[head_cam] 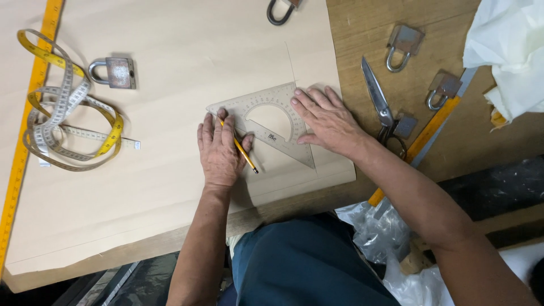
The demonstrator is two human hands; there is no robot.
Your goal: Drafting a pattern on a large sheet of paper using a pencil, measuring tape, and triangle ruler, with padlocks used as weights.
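Note:
A clear plastic triangle ruler with a protractor cut-out (266, 116) lies flat on a large sheet of beige paper (170, 170). My left hand (218, 150) rests palm down on the ruler's left corner and holds a yellow pencil (241, 150), whose tip points toward me. Spread flat, my right hand (328, 119) presses on the ruler's right part near the paper's right edge.
A coiled yellow and white measuring tape (68, 119) and a padlock (116, 72) lie on the paper at left. A long yellow ruler (25, 141) runs along the left edge. Scissors (379, 105), several padlocks (403, 45) and white cloth (510, 51) lie on the wooden table at right.

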